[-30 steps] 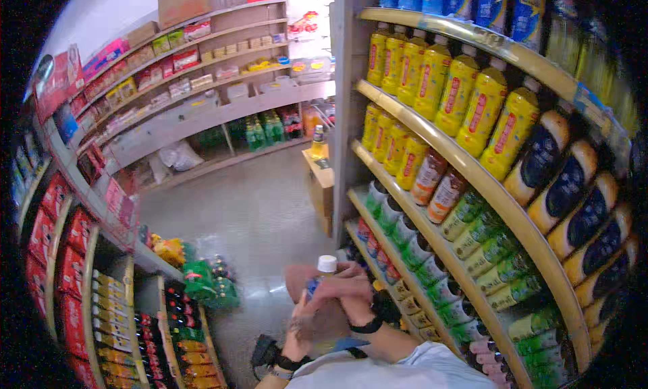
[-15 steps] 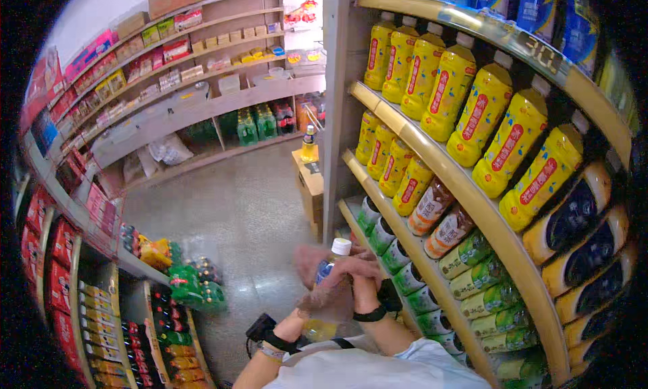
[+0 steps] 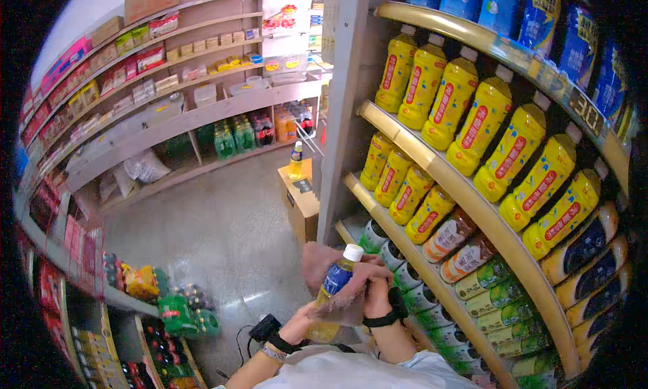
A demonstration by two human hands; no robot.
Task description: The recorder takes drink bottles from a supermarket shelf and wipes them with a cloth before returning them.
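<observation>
In front of my body stands a slightly tilted bottle [image 3: 337,279] of yellow drink with a white cap and blue label. My left hand [image 3: 304,319] is closed around its lower part, the fingers partly hidden. A brownish cloth [image 3: 320,263] wraps around the bottle behind and to the right, covering part of its side. My right hand [image 3: 377,293] grips this cloth and presses it against the bottle. Both wrists wear black straps.
Shelves of yellow bottles [image 3: 478,126] rise close on my right, with green-labelled bottles [image 3: 496,308] lower down. A cardboard box [image 3: 301,203] with a similar bottle [image 3: 295,161] on it stands ahead. Bottle packs [image 3: 179,315] sit at left; stocked shelves [image 3: 169,51] line the back.
The view has shifted to the right. The cloth, blurred before, shows more sharply, and more of the bottle's blue label is uncovered. Both hands stay at the bottle.
</observation>
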